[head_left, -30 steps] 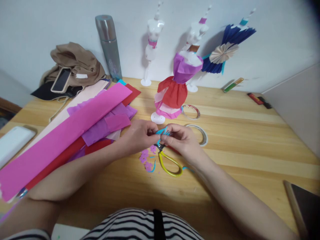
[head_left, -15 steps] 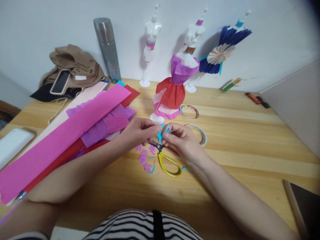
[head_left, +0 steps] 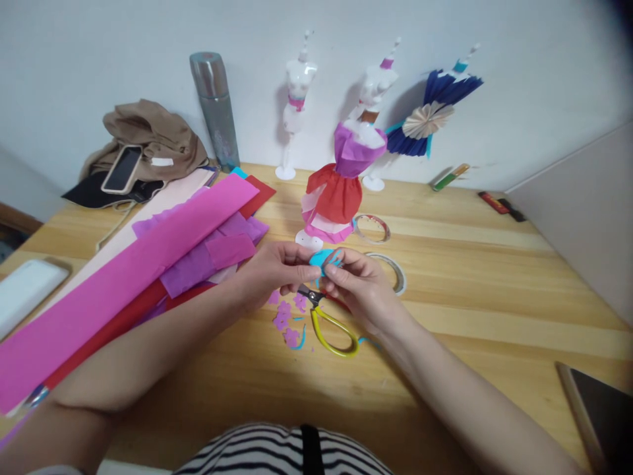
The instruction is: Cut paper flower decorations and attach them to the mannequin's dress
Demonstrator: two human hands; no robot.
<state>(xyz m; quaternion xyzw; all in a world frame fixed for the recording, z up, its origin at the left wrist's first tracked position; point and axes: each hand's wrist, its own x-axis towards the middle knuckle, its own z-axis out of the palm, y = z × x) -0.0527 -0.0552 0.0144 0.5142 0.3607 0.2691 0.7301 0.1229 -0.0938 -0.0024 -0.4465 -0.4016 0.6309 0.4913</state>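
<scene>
Between my two hands is a small blue paper cutout point(head_left: 322, 260), with narrow strips along its right part. My left hand point(head_left: 284, 267) pinches its left side between thumb and fingers. On the right side, my right hand point(head_left: 357, 277) grips it the same way. Just below the hands lie scissors point(head_left: 336, 333) with one yellow handle showing; the other, red handle is partly hidden by my right hand. Several purple paper flowers point(head_left: 281, 319) and thin blue scraps lie left of the scissors. Behind the hands stands a small mannequin in a purple and red paper dress point(head_left: 341, 188).
Stacked coloured paper point(head_left: 133, 277) covers the left side, near a white box-like device point(head_left: 32, 290). A metal flask point(head_left: 216, 112), a brown cloth bag point(head_left: 148, 138) and more mannequins point(head_left: 297, 99) line the wall. Tape rolls point(head_left: 395, 270) lie right of the dress. A dark tablet-like object point(head_left: 598, 409) sits far right.
The blue paper has turned and spread, showing a wider flat face between my fingers. Both hands stay close together, still pinching it. The camera view has tilted up slightly.
</scene>
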